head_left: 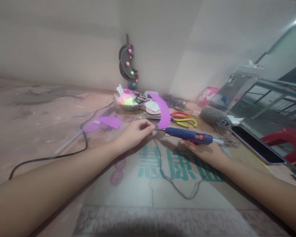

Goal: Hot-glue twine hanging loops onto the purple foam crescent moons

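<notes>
My left hand (140, 129) is closed in a pinch at the lower end of a curved purple strip (164, 113), which stands up from the fingers. A small grey bit shows at that end, and a strand of grey yarn (160, 164) trails from there onto the cardboard. My right hand (202, 148) is wrapped round a dark blue glue gun (187, 134), with a clear glue stick jutting from its back. The gun's metal nozzle points left and meets or nearly meets the grey bit at my left fingertips; I cannot tell whether they touch.
Printed cardboard (133, 197) lies under my hands. Beyond are a metal bowl (130, 107) of colourful bits, scissors (185, 120), another purple piece (106, 122) and a dark crescent ornament (128, 62) against the wall. Grey yarn (214, 118) and a phone (258, 144) lie right; a black cable (49, 158) runs left.
</notes>
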`<state>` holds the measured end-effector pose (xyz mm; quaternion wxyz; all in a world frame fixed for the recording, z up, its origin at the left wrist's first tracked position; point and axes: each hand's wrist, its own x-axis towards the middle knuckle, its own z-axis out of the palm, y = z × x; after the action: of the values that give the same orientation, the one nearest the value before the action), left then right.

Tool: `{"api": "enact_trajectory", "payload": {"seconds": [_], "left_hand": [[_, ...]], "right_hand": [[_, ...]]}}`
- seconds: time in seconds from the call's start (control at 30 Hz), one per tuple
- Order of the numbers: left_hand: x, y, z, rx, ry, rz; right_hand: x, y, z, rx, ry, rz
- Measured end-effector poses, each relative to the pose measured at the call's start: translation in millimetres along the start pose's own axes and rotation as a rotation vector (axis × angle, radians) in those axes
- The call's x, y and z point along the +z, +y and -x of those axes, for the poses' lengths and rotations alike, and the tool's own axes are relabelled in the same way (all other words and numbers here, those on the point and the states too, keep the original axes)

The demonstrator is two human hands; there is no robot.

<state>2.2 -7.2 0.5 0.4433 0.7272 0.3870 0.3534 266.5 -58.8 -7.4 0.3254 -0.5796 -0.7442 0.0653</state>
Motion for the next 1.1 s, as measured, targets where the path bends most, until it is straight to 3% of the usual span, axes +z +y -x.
{"api": "enact_trajectory", "payload": {"seconds": [0.43,0.7,1.1], "left_hand": [[0.6,1.0,0.5,-0.007,-0.011,0.001],[1.0,1.0,0.5,0.026,0.0,-0.037],[0.7,3.3,2.1,0.03,-0.017,-0.082]], "right_hand": [[-0.4,-4.8,-2.6,0.028,-0.028,-0.018],[-7.4,-23.3,-5.5,-0.025,-0.089,-0.148],[-6.1,-18.2,-3.5,0.007,-0.079,-0.094]]}}
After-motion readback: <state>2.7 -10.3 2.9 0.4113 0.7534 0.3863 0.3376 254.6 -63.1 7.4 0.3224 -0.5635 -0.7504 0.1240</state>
